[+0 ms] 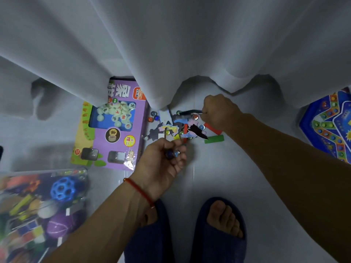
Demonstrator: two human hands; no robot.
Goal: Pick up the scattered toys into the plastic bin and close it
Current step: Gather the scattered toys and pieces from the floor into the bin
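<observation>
Head view, looking down over 2 feet in dark blue slippers (187, 234) on a pale grey tiled floor (218, 168).

Left hand (165, 158), palm up and cupped, fingers curled around 2 small glass marbles (173, 153); thin red cord bracelet (139, 190) at the wrist. Right hand (218, 111), reaching forward, fingers bunched downward at the far right edge of the heap; a pinch on something dark there, contents not resolvable.

Heap of scattered toys (185, 126): flat multicoloured jigsaw pieces, loose glass marbles, a red wooden bar (213, 128) and a green wooden bar (214, 139), directly ahead of both hands, at the hem of a white curtain (171, 54). Long axis of the heap running left to right; right hand already on it, left hand just short of its near edge.

Clear plastic bin (38, 205), lower left, open and part-filled, a blue perforated ball (63, 188) on top; well apart from the heap, nearer the left arm. Transfer therefore judged a backward, leftward carry.

Purple cardboard game box (112, 126), left of the heap, partly under the curtain: large white Chinese characters, upside down to the camera, an orange brand tag too small to read, round pale pieces with red and green characters behind a window. Blue board with a star pattern (330, 126), far right; no legible writing.
</observation>
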